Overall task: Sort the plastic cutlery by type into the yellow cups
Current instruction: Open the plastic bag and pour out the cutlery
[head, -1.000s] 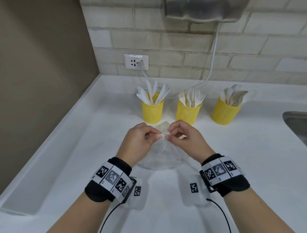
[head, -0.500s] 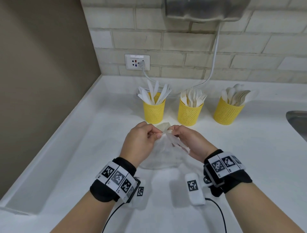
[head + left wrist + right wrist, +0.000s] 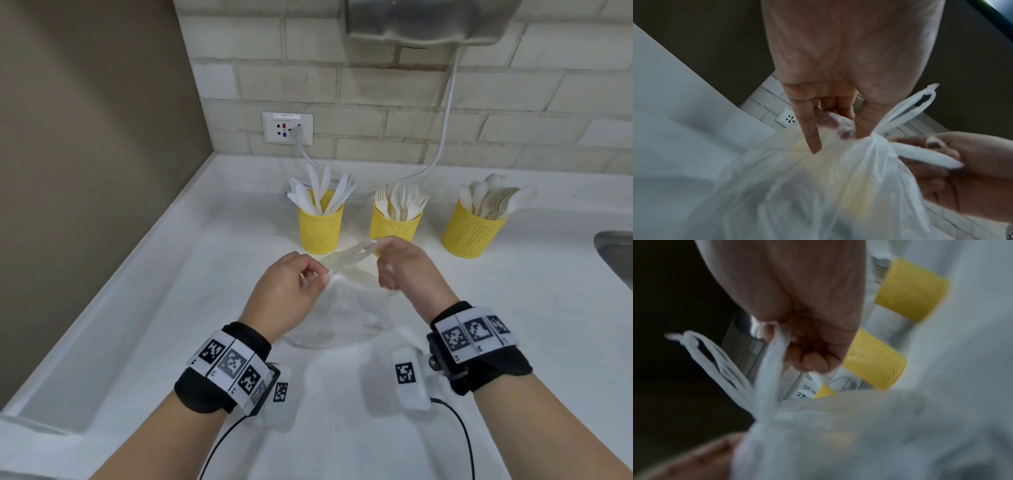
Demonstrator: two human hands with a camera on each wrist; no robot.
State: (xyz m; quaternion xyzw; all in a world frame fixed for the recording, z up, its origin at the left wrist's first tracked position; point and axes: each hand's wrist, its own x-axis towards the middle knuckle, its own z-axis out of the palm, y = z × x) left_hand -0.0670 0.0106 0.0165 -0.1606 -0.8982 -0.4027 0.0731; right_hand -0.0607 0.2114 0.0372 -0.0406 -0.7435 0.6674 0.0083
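White desk [image 3: 513, 342], corner against a brick wall; the middle yellow cup [image 3: 394, 229] serves as landmark.

Clear plastic bag [image 3: 342, 308] sits on the desk just in front of the middle cup, between both wrists, thin and crumpled. What is left inside cannot be read through the film (a yellowish tint shows in the wrist views, nothing more). Risk: a hard pull on the neck could tear the film or lift the whole bag and spill whatever it holds across the desk.

Three cups stand in a row along the wall. The knife cup [image 3: 320, 228] is left of the middle cup, the spoon cup [image 3: 471, 234] right of it; the middle cup holds forks [image 3: 400, 202]. All look well filled, with cutlery leaning out over the rims. Risk: they are light mesh, top-heavy, and near the working hands, so a jerk as the knot gives could swing a hand or the bag into the middle cup and tip it.

Left hand [image 3: 286, 296], front-left of the middle cup, pinches the gathered neck of the bag.

Right hand [image 3: 407, 265], directly in front of the middle cup, is curled round one bag handle [image 3: 925, 156], pulling it up toward the cup. The other handle loop [image 3: 908, 108] stands free. Risk: pulling the wrong strand tightens the knot.
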